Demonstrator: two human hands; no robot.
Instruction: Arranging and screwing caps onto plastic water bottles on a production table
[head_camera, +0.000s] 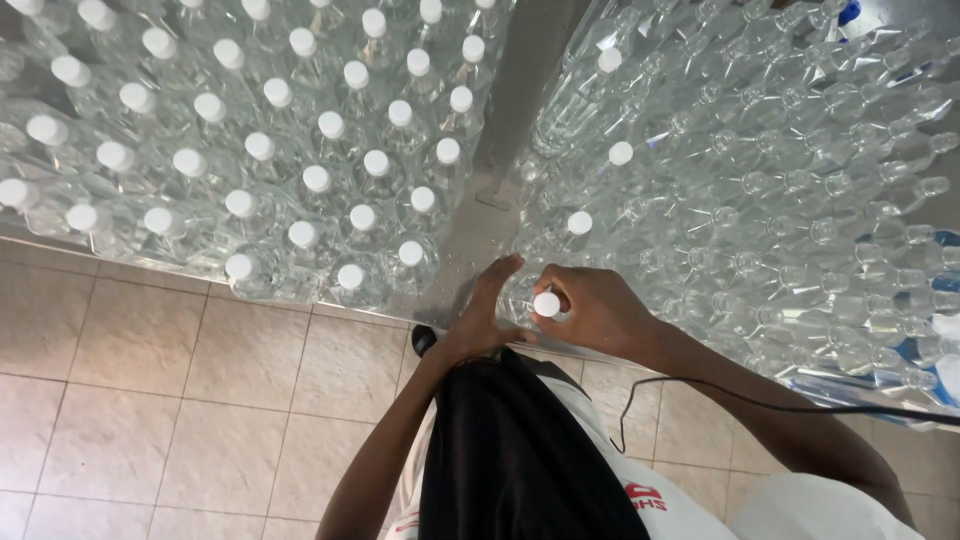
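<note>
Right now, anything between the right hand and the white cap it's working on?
Nothing visible. The right hand is already on the white cap, fingers curled around it at the near edge of the uncapped bottles. The left hand rests beside it on the bottle's side, not across the cap.
</note>
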